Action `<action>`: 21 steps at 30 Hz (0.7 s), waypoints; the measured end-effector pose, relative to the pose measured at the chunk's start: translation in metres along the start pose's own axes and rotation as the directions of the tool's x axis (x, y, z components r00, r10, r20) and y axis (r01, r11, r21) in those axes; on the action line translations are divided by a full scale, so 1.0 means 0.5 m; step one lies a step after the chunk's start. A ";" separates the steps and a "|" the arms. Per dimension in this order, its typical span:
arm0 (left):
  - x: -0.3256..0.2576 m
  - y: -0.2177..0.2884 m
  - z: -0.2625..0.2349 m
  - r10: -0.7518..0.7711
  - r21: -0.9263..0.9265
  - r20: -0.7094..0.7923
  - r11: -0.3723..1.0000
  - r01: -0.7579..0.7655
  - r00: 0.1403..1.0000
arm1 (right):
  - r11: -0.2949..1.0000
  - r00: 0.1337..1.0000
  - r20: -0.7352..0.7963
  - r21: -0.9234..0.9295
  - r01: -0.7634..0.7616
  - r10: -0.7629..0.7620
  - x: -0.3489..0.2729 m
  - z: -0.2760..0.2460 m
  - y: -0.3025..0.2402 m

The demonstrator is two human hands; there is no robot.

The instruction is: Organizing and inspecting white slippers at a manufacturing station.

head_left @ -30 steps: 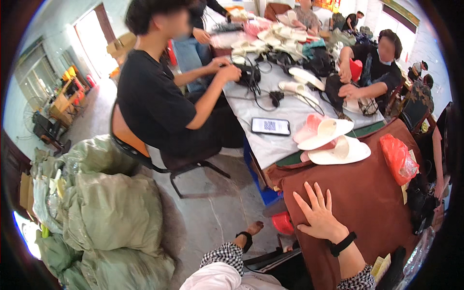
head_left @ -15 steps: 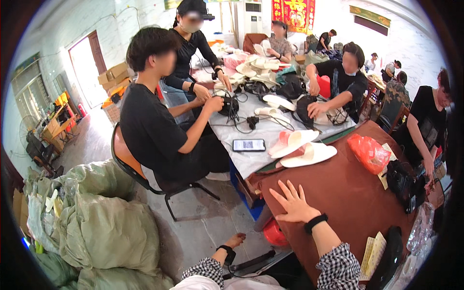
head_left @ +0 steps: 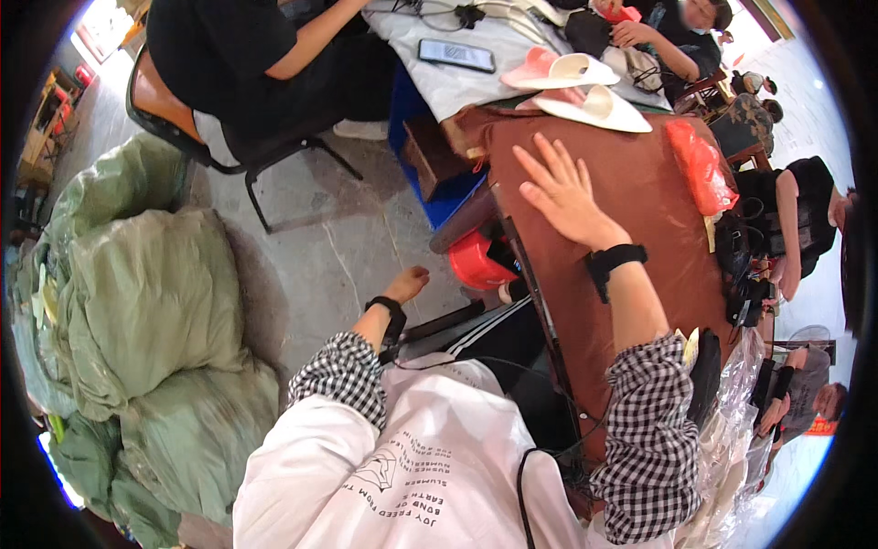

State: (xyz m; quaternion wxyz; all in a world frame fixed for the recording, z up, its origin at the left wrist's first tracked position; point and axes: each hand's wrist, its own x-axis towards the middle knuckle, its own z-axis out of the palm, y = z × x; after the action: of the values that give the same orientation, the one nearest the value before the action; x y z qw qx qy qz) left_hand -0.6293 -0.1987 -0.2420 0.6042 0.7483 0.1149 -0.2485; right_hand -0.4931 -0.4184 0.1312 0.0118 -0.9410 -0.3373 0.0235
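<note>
My right hand (head_left: 569, 197), palm down with its fingers spread, is over the brown cloth-covered table (head_left: 640, 220); whether it touches the cloth cannot be made out. Nothing is in it. Beyond its fingertips lie two pale slippers (head_left: 599, 108) with pinkish insides. My left hand (head_left: 406, 284) hangs low over the floor, left of the table. It looks small and foreshortened, with its fingers mostly hidden, and no object shows in it. Near it is a red bucket-like container (head_left: 479, 263) under the table edge. Dark bands circle both wrists.
Large green sacks (head_left: 151, 302) are piled on the left. A seated person's chair (head_left: 174, 105) stands ahead of them. A phone (head_left: 455, 55) rests on the white-covered table. On the right are a red plastic bag (head_left: 700, 169), a black bag (head_left: 743, 261) and clear plastic (head_left: 732, 412). Other people work around.
The view has tilted downward, so my white shirt and more of my arms show. Both hands sit higher in the picture; the right stays spread over the brown cloth.
</note>
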 end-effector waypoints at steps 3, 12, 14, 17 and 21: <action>0.011 -0.021 0.024 0.007 -0.032 0.020 0.999 -0.006 1.000 | 1.000 0.999 0.048 0.026 0.002 -0.003 0.007 -0.008 -0.022; -0.008 0.033 0.057 0.003 -0.032 0.068 0.999 -0.001 0.998 | 0.998 0.995 0.086 0.032 -0.056 0.053 -0.012 -0.013 -0.024; -0.006 0.038 0.059 0.011 -0.028 0.071 1.000 -0.009 0.997 | 0.998 0.995 0.087 0.029 -0.052 0.050 -0.012 -0.015 -0.026; 0.001 0.030 0.065 0.045 -0.016 0.061 0.999 -0.044 0.997 | 0.999 0.996 0.082 0.034 -0.042 0.040 -0.004 -0.017 -0.035; 0.011 0.051 0.087 0.057 -0.030 0.112 0.998 -0.054 0.992 | 0.998 0.995 0.079 0.031 -0.056 0.053 -0.008 -0.015 -0.022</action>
State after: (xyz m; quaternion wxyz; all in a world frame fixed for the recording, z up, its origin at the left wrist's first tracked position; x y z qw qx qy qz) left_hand -0.6226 -0.2472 -0.2296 0.6265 0.7277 0.0632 -0.2717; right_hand -0.5029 -0.4128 0.1393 0.0136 -0.9479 -0.3113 0.0664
